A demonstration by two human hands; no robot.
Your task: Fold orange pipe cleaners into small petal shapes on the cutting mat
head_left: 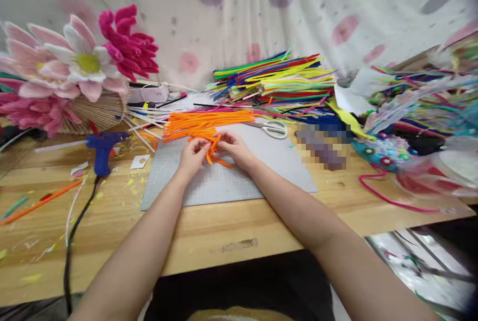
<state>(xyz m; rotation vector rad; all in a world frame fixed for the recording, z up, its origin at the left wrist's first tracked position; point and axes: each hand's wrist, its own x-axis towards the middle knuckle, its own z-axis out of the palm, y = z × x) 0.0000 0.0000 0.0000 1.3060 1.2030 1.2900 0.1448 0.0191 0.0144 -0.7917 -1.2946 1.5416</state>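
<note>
Both hands meet over the grey cutting mat (186, 181), pinching bent orange pipe cleaners (212, 150) between them. My left hand (193, 157) is closed on the left side of this piece, thumb against fingertips. From the other side my right hand (234, 148) grips it with closed fingers. Some orange ends stick out below the fingertips. Just beyond the hands lies a pile of straight orange pipe cleaners (201, 121) along the mat's far edge. White-handled scissors (275, 130) rest at the mat's back right, blades pointing left.
On the left lies a blue glue gun (102, 154) with a black cord, near fuzzy pink flowers (85, 62). Bundles of coloured pipe cleaners (276, 77) fill the back. To the right are a decorated blue piece (381, 152) and a clear plastic container (440, 166).
</note>
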